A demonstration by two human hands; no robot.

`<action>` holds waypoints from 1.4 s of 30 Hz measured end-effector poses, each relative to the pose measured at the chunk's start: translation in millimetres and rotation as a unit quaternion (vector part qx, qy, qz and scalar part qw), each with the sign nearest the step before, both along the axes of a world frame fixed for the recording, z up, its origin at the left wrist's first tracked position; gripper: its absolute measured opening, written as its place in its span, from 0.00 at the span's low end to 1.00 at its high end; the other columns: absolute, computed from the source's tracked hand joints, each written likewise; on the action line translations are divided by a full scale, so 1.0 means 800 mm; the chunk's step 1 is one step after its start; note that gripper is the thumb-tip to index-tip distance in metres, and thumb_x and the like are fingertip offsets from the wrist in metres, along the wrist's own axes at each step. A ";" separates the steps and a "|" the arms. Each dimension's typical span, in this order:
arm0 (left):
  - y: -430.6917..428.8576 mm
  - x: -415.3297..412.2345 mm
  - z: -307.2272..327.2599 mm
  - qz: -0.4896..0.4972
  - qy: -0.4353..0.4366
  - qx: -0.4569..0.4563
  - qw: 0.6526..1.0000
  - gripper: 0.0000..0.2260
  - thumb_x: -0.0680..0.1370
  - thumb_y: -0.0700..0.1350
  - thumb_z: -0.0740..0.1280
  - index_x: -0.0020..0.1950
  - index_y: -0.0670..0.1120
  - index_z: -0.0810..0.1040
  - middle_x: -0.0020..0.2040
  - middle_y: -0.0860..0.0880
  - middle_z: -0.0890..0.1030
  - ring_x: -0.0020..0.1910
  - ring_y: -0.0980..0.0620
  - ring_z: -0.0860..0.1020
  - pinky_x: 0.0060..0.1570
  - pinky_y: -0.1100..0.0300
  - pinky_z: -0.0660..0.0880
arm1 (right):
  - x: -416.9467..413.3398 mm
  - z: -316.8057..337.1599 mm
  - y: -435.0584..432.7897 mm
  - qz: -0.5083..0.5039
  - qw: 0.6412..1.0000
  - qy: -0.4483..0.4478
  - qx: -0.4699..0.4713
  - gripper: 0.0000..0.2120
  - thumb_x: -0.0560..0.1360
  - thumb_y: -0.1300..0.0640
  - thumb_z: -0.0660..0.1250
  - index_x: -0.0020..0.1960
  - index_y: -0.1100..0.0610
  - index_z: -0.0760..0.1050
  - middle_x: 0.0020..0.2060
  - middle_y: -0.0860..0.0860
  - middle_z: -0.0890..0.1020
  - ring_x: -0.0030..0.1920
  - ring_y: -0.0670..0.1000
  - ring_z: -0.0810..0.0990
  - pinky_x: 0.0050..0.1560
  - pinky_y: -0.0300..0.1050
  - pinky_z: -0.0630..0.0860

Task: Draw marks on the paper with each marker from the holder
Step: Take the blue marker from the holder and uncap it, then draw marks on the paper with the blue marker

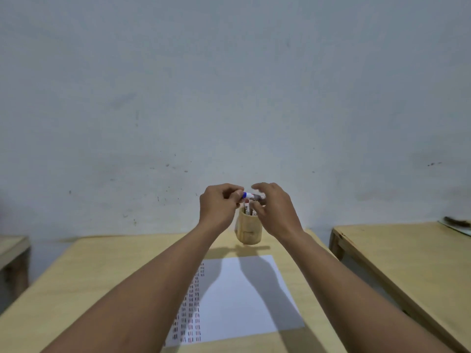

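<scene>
Both my hands are raised above a wooden marker holder (249, 231) at the far edge of the table. My left hand (219, 207) grips one end of a blue-and-white marker (248, 195), held level. My right hand (274, 210) has its fingers around the marker's other end, which looks dark and blurred. Several markers (248, 210) stand upright in the holder just below. A white sheet of paper (244, 296) lies on the table near me, with columns of short dark and red marks (191, 309) along its left side. My forearms cover part of the sheet.
The light wooden table (84, 281) ends at a plain grey wall just behind the holder. A second wooden table (407, 256) stands to the right across a narrow gap, with a dark object (456, 221) at its far corner. Another table's edge (12, 247) shows at far left.
</scene>
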State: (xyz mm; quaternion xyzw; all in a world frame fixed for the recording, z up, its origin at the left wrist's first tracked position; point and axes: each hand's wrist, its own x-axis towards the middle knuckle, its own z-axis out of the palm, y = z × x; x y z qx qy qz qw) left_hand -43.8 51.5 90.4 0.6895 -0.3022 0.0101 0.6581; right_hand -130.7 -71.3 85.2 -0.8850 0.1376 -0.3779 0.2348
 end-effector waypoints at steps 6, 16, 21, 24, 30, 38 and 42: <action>0.025 -0.014 0.016 -0.005 0.051 -0.059 0.997 0.04 0.78 0.37 0.69 0.47 0.42 0.85 0.42 0.42 0.87 0.44 0.46 0.86 0.53 0.48 0.82 | -0.011 0.005 0.047 -0.023 0.931 -0.032 0.363 0.20 0.77 0.41 0.66 0.38 0.56 0.74 0.29 0.47 0.76 0.30 0.52 0.74 0.32 0.41 0.69; 0.074 -0.013 0.012 0.017 0.030 -0.014 0.999 0.07 0.79 0.42 0.69 0.46 0.40 0.85 0.39 0.43 0.86 0.37 0.50 0.85 0.48 0.53 0.84 | -0.006 0.014 0.096 0.146 0.685 -0.149 0.698 0.07 0.79 0.59 0.71 0.46 0.62 0.80 0.31 0.51 0.78 0.26 0.44 0.76 0.29 0.33 0.78; 0.111 0.007 -0.011 0.044 0.002 0.051 0.998 0.07 0.78 0.43 0.70 0.40 0.48 0.85 0.35 0.47 0.86 0.38 0.51 0.86 0.44 0.52 0.84 | 0.001 -0.004 0.108 0.143 0.739 -0.120 0.647 0.06 0.78 0.60 0.72 0.45 0.62 0.81 0.30 0.51 0.78 0.27 0.45 0.77 0.28 0.35 0.77; 0.133 0.021 -0.035 0.080 -0.005 0.091 0.993 0.06 0.77 0.43 0.71 0.40 0.48 0.84 0.34 0.49 0.86 0.36 0.54 0.85 0.43 0.54 0.82 | 0.014 -0.024 0.122 0.139 0.751 -0.113 0.636 0.07 0.79 0.61 0.71 0.42 0.59 0.79 0.28 0.51 0.78 0.26 0.45 0.76 0.28 0.35 0.77; 0.176 0.055 -0.095 0.147 -0.051 0.235 0.959 0.07 0.75 0.40 0.71 0.38 0.45 0.86 0.35 0.47 0.85 0.38 0.46 0.82 0.42 0.57 0.76 | 0.036 -0.062 0.132 0.121 0.805 -0.065 0.577 0.08 0.78 0.58 0.70 0.40 0.56 0.78 0.29 0.49 0.78 0.27 0.44 0.76 0.29 0.36 0.77; 0.189 0.071 -0.157 0.165 0.047 0.239 0.956 0.09 0.77 0.35 0.66 0.41 0.48 0.80 0.41 0.46 0.83 0.41 0.50 0.83 0.53 0.48 0.80 | 0.046 -0.095 0.123 0.096 0.838 -0.045 0.535 0.07 0.78 0.58 0.70 0.42 0.58 0.80 0.31 0.51 0.78 0.28 0.45 0.76 0.30 0.38 0.77; 0.190 0.082 -0.180 0.179 -0.040 0.318 0.930 0.08 0.77 0.35 0.65 0.40 0.36 0.69 0.38 0.47 0.78 0.37 0.44 0.75 0.45 0.58 0.74 | 0.050 -0.105 0.122 0.094 0.847 -0.035 0.522 0.06 0.79 0.58 0.70 0.46 0.60 0.80 0.32 0.52 0.77 0.29 0.45 0.76 0.29 0.38 0.78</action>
